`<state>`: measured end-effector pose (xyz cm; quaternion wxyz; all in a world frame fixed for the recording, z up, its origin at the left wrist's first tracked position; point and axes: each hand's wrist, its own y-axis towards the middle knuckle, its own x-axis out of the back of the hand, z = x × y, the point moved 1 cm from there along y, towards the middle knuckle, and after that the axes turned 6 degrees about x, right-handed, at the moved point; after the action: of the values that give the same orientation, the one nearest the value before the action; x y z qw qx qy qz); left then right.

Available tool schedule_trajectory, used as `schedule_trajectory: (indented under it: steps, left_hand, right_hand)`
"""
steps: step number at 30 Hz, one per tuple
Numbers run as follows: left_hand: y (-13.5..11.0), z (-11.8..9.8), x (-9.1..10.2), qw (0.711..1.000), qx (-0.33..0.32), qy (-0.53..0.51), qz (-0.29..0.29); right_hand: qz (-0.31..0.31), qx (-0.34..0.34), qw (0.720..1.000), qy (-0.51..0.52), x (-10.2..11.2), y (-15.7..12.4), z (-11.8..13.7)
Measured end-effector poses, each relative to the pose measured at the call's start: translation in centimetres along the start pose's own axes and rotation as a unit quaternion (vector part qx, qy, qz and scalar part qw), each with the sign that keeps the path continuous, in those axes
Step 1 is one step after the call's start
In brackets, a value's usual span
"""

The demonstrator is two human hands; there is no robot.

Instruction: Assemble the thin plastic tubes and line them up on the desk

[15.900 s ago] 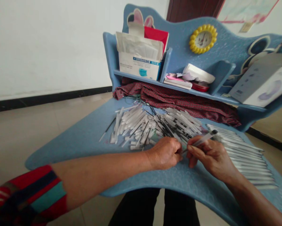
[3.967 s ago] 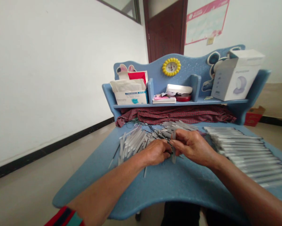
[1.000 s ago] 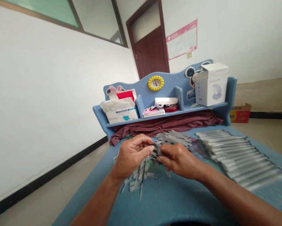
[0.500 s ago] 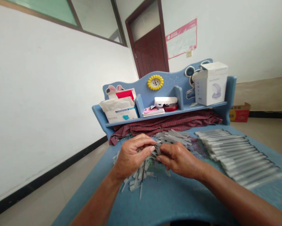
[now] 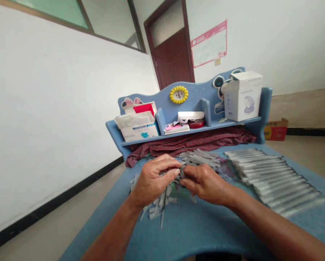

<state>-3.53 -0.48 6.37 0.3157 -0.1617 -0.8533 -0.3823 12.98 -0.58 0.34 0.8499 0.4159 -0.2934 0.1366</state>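
Observation:
My left hand (image 5: pixel 157 177) and my right hand (image 5: pixel 204 183) meet over the middle of the desk, fingertips almost touching. Both are closed in a pinch around a small grey translucent piece (image 5: pixel 182 173), mostly hidden by the fingers; its kind is unclear. Below and left of the hands lies a loose pile of short clear pieces and thin sticks (image 5: pixel 155 212), some dark. Behind my right hand is a heap of slim translucent tubes (image 5: pixel 199 158). Right of my forearm, pen-like translucent sticks with dark ends (image 5: pixel 273 177) lie side by side in a stepped stack.
The blue desk (image 5: pixel 195 232) carries a back shelf with a mask box (image 5: pixel 140 131), booklets (image 5: pixel 176 129), a red round tin (image 5: pixel 196 124) and a tall white box (image 5: pixel 244 98). A red checked cloth (image 5: pixel 184 142) is bunched under the shelf. A cardboard box (image 5: pixel 276 129) stands on the floor.
Almost nothing differs. The hands keep their pinch in the same place, with only a slight shift of the fingers.

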Motion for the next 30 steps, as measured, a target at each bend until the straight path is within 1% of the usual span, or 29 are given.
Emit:
schedule_trajectory:
  steps: [5,11,18,21,24,28,30]
  left_hand:
    - [0.0,-0.1,0.0,1.0,0.003,-0.011,0.005]
    - [0.2,0.0,-0.4,0.999,0.023,-0.037,-0.019]
    - [0.3,-0.2,-0.5,0.999,0.022,-0.018,-0.027]
    - [0.3,-0.2,-0.4,0.999,0.026,-0.029,-0.02]
    - [0.2,0.0,-0.4,0.997,0.054,-0.05,-0.013]
    - [0.1,0.4,-0.8,0.985,0.135,-0.103,-0.03]
    - [0.1,0.4,-1.0,0.979,0.163,-0.114,-0.04]
  right_hand:
    - [0.002,-0.001,1.0,0.004,0.0,0.0,0.0]
    - [0.002,0.0,1.0,0.005,0.1,0.1,0.1]
    - [-0.002,0.0,1.0,-0.014,0.1,0.1,-0.2]
    - [0.0,-0.001,1.0,-0.013,0.1,0.1,-0.2]
    - [0.002,-0.001,1.0,-0.01,0.1,0.1,-0.1]
    - [0.002,0.0,1.0,-0.003,0.2,0.1,0.0]
    - [0.002,0.0,1.0,-0.002,0.2,0.1,0.0]
